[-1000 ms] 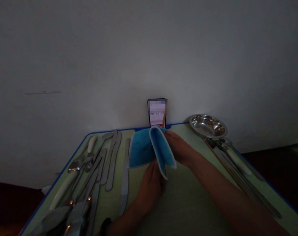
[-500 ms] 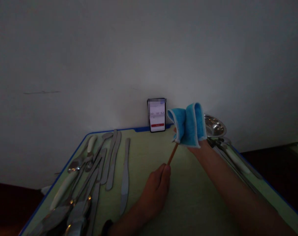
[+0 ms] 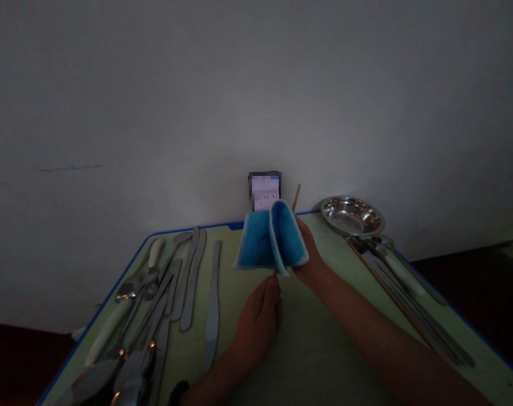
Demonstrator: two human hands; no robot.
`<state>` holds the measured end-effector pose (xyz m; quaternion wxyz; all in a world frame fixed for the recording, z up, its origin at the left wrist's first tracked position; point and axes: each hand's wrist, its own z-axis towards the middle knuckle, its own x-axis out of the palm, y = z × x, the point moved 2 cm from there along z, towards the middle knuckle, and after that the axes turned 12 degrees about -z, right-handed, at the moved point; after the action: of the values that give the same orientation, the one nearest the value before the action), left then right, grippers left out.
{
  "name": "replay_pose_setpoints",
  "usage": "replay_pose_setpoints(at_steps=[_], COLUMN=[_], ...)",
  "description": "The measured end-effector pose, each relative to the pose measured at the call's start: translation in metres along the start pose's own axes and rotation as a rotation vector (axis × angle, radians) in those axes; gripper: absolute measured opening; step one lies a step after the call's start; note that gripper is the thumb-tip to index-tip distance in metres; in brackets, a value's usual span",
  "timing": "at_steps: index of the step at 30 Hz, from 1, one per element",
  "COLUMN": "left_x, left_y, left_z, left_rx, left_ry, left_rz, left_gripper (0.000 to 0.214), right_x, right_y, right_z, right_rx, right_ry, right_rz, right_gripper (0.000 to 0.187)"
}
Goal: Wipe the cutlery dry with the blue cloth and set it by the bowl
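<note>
A thin wooden chopstick (image 3: 297, 197) slants up over the middle of the table. My left hand (image 3: 259, 317) is closed around its lower end, fingers pressed together. Folded around the stick's middle is a blue cloth (image 3: 256, 241) with pale edging, and its upper tip sticks out behind. My right hand (image 3: 310, 255) grips the cloth from behind and the right side; most of its fingers are hidden by the fabric. A table knife (image 3: 213, 316) lies alone to the left of my left hand.
Several knives (image 3: 193, 282), spoons and other cutlery lie along the table's left side. A shiny metal bowl (image 3: 353, 217) sits at the back right, with more utensils (image 3: 404, 293) in front of it. A phone (image 3: 264, 189) leans against the wall (image 3: 256, 84), partly covered by the cloth.
My right hand and the cloth have moved left and nearer along the chopstick, close to my left hand. The stick's far tip now shows, and the bowl is uncovered.
</note>
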<state>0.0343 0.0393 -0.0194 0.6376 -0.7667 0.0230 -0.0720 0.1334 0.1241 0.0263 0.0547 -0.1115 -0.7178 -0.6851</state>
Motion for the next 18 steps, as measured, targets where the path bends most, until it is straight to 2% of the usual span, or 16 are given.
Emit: replay_pose_setpoints(at_steps=[4, 7, 14, 16, 18], left_x=[0.003, 0.003, 0.002, 0.004, 0.005], left_y=[0.001, 0.001, 0.002, -0.001, -0.005], left_z=[-0.002, -0.004, -0.005, -0.006, -0.007], left_rx=[0.028, 0.055, 0.046, 0.058, 0.072], left_ry=[0.077, 0.081, 0.059, 0.051, 0.058], left_rz=[0.111, 0.160, 0.148, 0.175, 0.213], left_gripper=[0.038, 0.038, 0.038, 0.038, 0.038], right_x=[-0.013, -0.016, -0.013, -0.017, -0.024], right_y=[0.018, 0.022, 0.011, 0.010, 0.013], right_z=[0.005, 0.004, 0.002, 0.006, 0.013], right_rx=[-0.056, -0.045, 0.007, -0.014, -0.048], right_ry=[-0.077, -0.091, -0.033, -0.045, 0.000], right_rz=[0.087, 0.124, 0.081, 0.070, 0.015], right_gripper=[0.011, 0.018, 0.026, 0.026, 0.027])
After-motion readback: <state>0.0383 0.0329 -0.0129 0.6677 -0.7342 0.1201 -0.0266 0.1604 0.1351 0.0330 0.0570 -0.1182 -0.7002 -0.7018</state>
